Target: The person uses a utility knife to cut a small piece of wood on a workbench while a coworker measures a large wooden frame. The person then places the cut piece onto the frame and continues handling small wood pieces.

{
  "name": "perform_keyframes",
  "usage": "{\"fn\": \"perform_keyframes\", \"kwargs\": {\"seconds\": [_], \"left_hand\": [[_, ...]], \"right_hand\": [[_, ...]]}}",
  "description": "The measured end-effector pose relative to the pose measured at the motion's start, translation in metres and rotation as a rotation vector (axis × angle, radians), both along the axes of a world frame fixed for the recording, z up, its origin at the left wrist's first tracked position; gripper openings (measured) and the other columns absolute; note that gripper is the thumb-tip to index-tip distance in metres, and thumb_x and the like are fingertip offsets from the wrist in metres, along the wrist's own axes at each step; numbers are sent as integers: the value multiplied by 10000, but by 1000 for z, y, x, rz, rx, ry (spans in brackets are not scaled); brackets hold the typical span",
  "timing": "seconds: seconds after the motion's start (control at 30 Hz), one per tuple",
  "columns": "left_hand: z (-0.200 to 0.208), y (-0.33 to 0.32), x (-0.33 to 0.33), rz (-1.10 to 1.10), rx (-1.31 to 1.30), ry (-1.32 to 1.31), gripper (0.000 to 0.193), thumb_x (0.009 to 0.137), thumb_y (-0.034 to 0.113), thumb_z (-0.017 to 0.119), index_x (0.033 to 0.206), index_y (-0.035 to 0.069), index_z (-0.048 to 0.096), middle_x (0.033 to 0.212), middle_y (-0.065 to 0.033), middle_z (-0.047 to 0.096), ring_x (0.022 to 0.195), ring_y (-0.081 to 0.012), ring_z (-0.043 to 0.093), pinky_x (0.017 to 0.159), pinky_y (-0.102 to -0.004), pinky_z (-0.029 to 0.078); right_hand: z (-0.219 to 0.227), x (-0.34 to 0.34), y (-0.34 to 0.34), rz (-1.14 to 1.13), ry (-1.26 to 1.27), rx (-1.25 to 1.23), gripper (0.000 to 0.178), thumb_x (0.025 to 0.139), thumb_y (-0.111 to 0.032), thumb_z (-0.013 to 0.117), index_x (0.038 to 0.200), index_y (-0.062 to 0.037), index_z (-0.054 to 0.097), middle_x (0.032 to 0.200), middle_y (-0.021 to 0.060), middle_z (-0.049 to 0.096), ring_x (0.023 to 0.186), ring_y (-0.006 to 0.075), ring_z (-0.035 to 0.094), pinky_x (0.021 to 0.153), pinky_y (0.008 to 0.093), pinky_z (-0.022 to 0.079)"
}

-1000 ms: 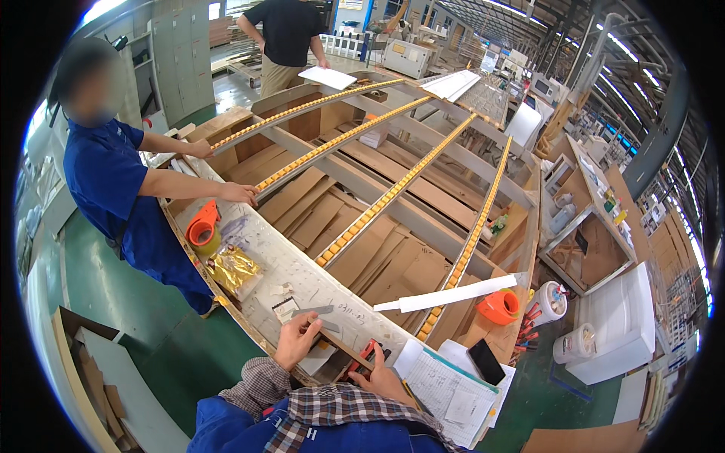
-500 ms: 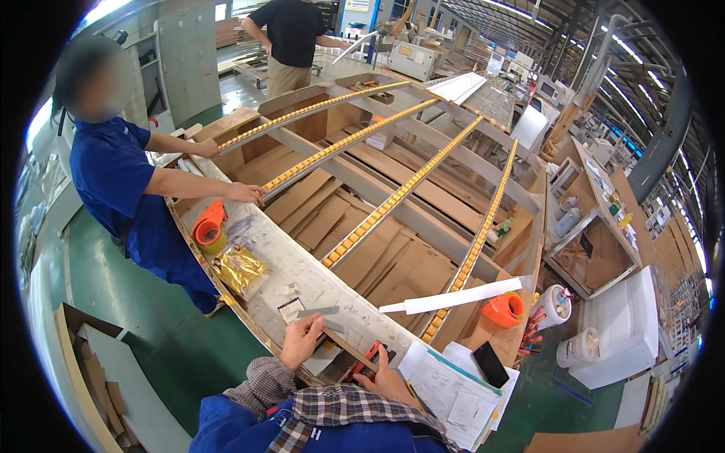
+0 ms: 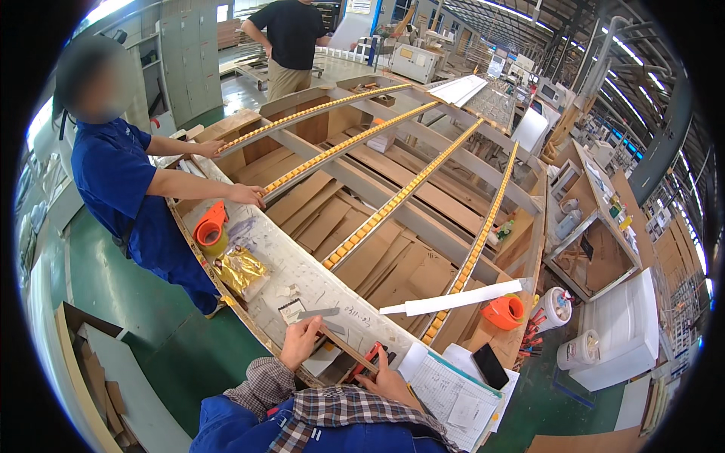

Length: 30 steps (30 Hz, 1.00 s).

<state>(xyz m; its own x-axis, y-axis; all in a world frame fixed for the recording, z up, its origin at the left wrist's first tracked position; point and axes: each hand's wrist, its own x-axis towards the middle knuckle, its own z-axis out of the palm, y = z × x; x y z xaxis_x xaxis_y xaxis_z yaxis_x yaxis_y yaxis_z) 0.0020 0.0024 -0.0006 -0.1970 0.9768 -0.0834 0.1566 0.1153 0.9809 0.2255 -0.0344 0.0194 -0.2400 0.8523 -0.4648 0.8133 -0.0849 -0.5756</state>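
Observation:
A thin brown strip (image 3: 349,349) slants between my two hands near the bench's front edge. My left hand (image 3: 300,343) is closed at its upper end, fingertips beside two flat grey pieces (image 3: 321,312). At the lower end my right hand (image 3: 391,383) is closed round the strip, forefinger extended. Close by that forefinger lies a red-and-black tool (image 3: 368,360), partly hidden by the strip and hand. A small white card with dark marks (image 3: 290,309) rests just beyond my left hand.
Yellow roller tracks (image 3: 377,217) cross the wooden frame (image 3: 302,273). An orange tape dispenser (image 3: 211,224) and gold foil packet (image 3: 240,272) lie left; papers (image 3: 445,392), a phone (image 3: 491,365) and a white strip (image 3: 461,297) lie right. A co-worker (image 3: 113,181) touches the frame.
My hands and the strip have hardly moved. In the background, the person in black has shifted an arm, and a pale panel beside them stands differently.

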Motion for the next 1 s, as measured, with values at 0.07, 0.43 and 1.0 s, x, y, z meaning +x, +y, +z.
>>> {"fn": "perform_keyframes", "kwargs": {"seconds": [0.07, 0.43, 1.0], "left_hand": [[-4, 1, 0, -6, 5, -23, 394, 914, 327, 469, 877, -30, 632, 688, -82, 610, 633, -121, 549, 579, -272, 451], [-8, 2, -1, -51, -16, -53, 328, 908, 267, 487, 952, -34, 610, 790, -77, 630, 747, -125, 553, 697, -265, 446], [2, 1, 2, -51, -8, -127, 360, 905, 271, 504, 1043, -54, 572, 821, -52, 641, 724, -93, 531, 657, -227, 441]], "right_hand": [[1, 0, 0, 1, -6, -4, 939, 777, -402, 658, 1396, -53, 45, 803, 169, 643, 745, 333, 636, 639, 360, 485], [-6, 4, 2, 39, -10, 32, 908, 791, -412, 626, 1395, -70, 39, 801, 279, 609, 747, 415, 614, 627, 411, 476], [28, -3, -1, 29, 37, 36, 493, 873, -481, 467, 1206, -117, 468, 955, 154, 633, 848, 341, 613, 692, 409, 479]]}}
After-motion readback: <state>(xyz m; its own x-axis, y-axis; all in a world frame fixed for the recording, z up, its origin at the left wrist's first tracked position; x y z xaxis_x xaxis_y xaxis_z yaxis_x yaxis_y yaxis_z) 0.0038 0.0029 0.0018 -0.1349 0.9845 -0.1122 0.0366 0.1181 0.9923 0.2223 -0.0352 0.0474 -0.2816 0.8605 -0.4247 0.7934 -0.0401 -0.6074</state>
